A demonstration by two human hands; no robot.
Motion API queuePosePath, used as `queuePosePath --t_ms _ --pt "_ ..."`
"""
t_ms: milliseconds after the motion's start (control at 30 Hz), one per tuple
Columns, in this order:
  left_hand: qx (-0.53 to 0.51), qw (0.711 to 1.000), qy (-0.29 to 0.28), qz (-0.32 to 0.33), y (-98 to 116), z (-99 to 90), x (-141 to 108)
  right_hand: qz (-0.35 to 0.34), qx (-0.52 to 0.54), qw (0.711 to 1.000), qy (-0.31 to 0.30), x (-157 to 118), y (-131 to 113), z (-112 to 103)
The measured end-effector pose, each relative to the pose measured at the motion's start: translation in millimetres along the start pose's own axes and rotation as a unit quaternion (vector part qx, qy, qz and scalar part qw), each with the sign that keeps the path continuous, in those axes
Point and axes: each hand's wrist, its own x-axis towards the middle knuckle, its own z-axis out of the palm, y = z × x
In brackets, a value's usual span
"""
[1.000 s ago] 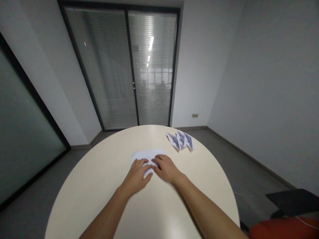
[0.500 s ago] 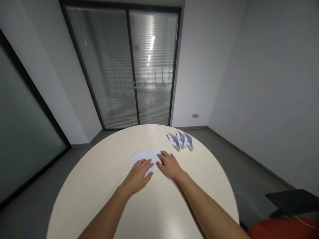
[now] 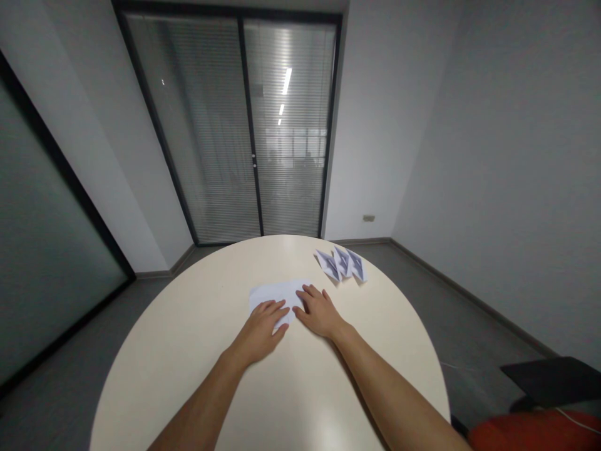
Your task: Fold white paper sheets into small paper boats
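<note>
A white sheet of paper point(image 3: 275, 292) lies on the round cream table point(image 3: 206, 313), partly covered by both hands. My left hand point(image 3: 263, 329) rests on its near left part, fingers stretched out over the paper. On its right side lies my right hand point(image 3: 319, 311), palm down with the fingers apart. The two thumbs point towards each other with a small gap between the hands. Beyond my right hand, three folded paper boats point(image 3: 342, 264) stand in a row near the table's far right edge.
A red chair seat point(image 3: 530, 431) and a black flat panel point(image 3: 554, 381) with a white cable are at the lower right, beside the table. Behind the table stand a glass door with blinds point(image 3: 288, 181) and a white wall point(image 3: 375, 125).
</note>
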Motion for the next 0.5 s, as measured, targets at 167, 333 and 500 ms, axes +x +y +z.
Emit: queuePosePath --t_ms 167,333,500 --pt "-0.005 1.000 -0.004 0.003 0.4 -4.1 0.4 0.005 0.001 1.000 -0.005 1.2 3.0 1.9" --pt "-0.007 1.000 -0.015 0.012 3.2 -6.7 -0.9 0.002 0.013 1.000 -0.016 2.0 5.9 -0.5" --pt "-0.004 0.999 -0.031 0.013 6.8 -6.0 -1.4 -0.005 0.011 0.999 -0.031 0.4 3.7 -4.7"
